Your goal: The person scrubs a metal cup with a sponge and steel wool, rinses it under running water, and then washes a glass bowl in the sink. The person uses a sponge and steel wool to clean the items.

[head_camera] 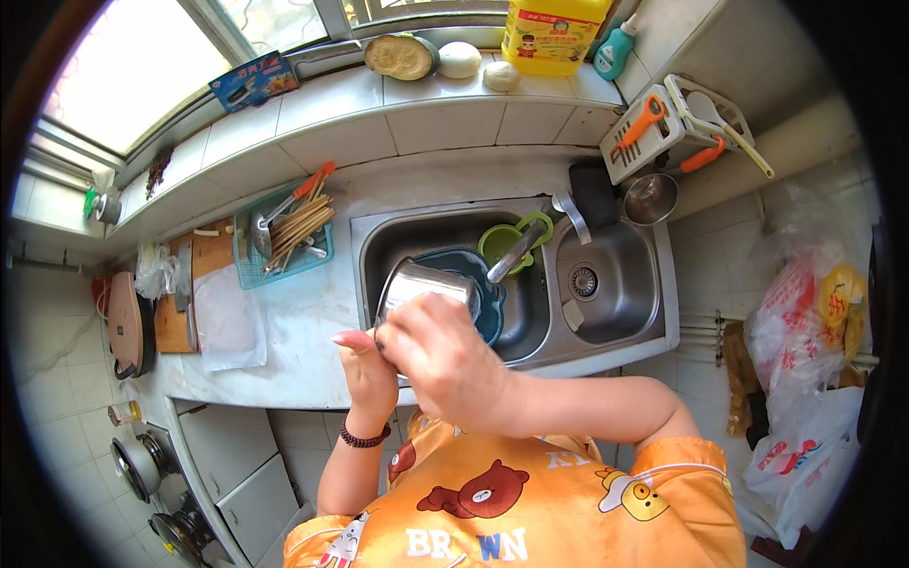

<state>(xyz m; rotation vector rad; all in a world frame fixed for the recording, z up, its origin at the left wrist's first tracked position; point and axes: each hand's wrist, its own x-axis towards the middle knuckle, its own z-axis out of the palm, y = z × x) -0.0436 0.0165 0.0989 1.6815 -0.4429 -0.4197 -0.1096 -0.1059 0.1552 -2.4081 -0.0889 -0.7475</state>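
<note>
Over the large left sink basin [529, 319], a shiny stainless steel pot or bowl [424, 279] is tilted on its side. My left hand [372, 369] grips its near edge with the thumb raised, and a bead bracelet is on that wrist. My right hand [442, 351] crosses in front of the pot, fingers curled in and slightly blurred. What those fingers press or hold is hidden. Beneath the pot sits a blue plastic basin [490, 312]. A green strainer [498, 245] lies behind it under the metal faucet [517, 254].
The small right basin [632, 305] has a drain. A teal basket [245, 273] with chopsticks and utensils stands left, beside a cutting board [170, 326] and cleaver [190, 330]. A squash half [401, 57] and yellow jug [550, 35] line the ledge. Plastic bags [795, 341] hang right.
</note>
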